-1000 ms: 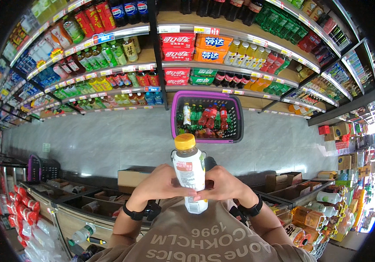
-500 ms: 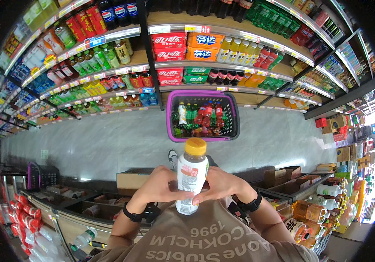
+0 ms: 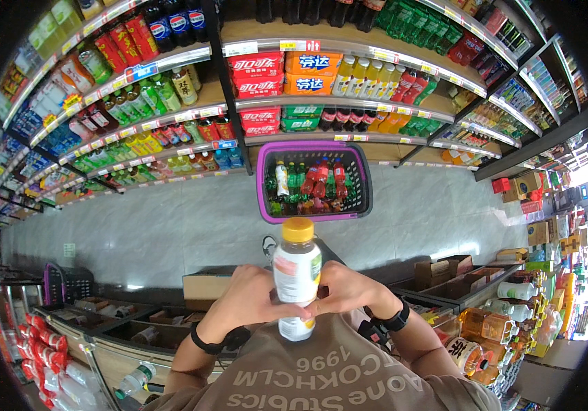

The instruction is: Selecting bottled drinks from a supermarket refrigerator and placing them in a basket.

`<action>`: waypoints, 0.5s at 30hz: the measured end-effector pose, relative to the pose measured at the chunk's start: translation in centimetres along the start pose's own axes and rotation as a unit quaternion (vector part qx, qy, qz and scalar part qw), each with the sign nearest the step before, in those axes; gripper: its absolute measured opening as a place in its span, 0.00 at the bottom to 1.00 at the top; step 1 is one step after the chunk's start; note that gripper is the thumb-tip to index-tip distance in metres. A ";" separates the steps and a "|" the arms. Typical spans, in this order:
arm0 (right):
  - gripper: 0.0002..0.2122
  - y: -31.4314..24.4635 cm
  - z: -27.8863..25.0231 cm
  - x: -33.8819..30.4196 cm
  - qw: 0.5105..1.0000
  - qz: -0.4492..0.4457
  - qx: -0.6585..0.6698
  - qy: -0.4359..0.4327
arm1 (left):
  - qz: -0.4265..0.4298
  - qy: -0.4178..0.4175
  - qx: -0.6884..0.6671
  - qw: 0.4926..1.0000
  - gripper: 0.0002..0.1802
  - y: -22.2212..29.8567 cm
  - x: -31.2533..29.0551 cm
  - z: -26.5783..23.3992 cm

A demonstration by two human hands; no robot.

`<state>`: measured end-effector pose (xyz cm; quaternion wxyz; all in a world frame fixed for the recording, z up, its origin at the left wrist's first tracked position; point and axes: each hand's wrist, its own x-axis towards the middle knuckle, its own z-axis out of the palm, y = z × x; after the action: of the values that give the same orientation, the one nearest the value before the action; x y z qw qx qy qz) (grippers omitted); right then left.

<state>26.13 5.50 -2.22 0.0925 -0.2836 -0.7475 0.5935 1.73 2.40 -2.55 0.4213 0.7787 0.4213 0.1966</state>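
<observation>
In front of my chest I hold a drink bottle (image 3: 297,272) upright, with a yellow cap, a dark neck and a white label. My left hand (image 3: 251,294) grips it from the left side, thumb across the front. From the right, my right hand (image 3: 343,291) wraps it, and the two thumbs meet low on the label. The fingers behind the bottle are hidden. Ahead on the floor stands a black shopping basket with a purple rim (image 3: 262,185). Inside it lie a white-labelled bottle (image 3: 282,179), several green bottles and several red ones (image 3: 321,179).
Shelves (image 3: 369,48) of bottled and boxed drinks line the far side. Behind the basket are red drink cartons (image 3: 256,66). A cardboard box (image 3: 205,288) and low bins stand at the near left, with another purple-rimmed basket (image 3: 68,282). Large oil jugs (image 3: 489,325) crowd the near right.
The bottle has turned between my hands, bringing a green and yellow part of its label into sight. The view has shifted slightly, so the scene sits a little further left.
</observation>
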 end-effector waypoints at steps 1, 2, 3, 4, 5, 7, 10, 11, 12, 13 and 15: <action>0.22 -0.2 -0.2 0.0 0.997 0.045 -0.046 -0.039 | 0.009 0.021 -0.051 0.998 0.33 -0.1 0.0 0.3; 0.22 -0.2 0.1 0.0 0.997 0.045 -0.046 -0.039 | 0.017 0.042 -0.102 0.994 0.33 -0.3 0.0 0.5; 0.22 -0.3 0.6 0.1 0.999 0.008 -0.047 -0.001 | -0.003 0.019 -0.112 0.994 0.32 -0.5 -0.3 0.4; 0.22 -0.4 1.0 0.2 0.998 -0.027 -0.049 0.038 | -0.002 0.019 -0.112 0.994 0.32 -0.7 -0.3 0.3; 0.22 -0.1 0.9 0.2 0.998 -0.026 -0.049 0.039 | -0.012 0.019 -0.124 0.992 0.31 -0.9 -0.3 0.2; 0.23 0.3 0.8 0.5 0.999 -0.007 -0.044 0.029 | -0.031 0.017 -0.136 0.990 0.29 -1.0 -0.3 0.0; 0.25 -0.3 0.7 0.5 0.998 0.001 -0.046 0.039 | -0.031 0.040 -0.184 0.982 0.28 -1.5 -0.3 0.4; 0.25 -0.4 0.6 0.5 0.998 0.002 -0.047 0.039 | -0.030 0.040 -0.185 0.982 0.28 -1.5 -0.3 0.5; 0.26 -0.5 0.5 0.5 0.997 0.013 -0.060 0.035 | -0.035 0.046 -0.194 0.979 0.27 -1.5 -0.4 0.5; 0.27 -0.5 0.5 0.5 0.997 0.023 -0.074 0.030 | -0.041 0.051 -0.202 0.977 0.27 -1.5 -0.5 0.5; 0.27 -0.4 0.5 0.7 0.996 0.033 -0.078 0.028 | -0.043 0.059 -0.203 0.977 0.26 -1.7 -0.5 0.4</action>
<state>25.22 5.35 -2.17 0.0713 -0.3305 -0.7788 0.5284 0.91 2.31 -4.16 0.5527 0.6454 0.4297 0.3055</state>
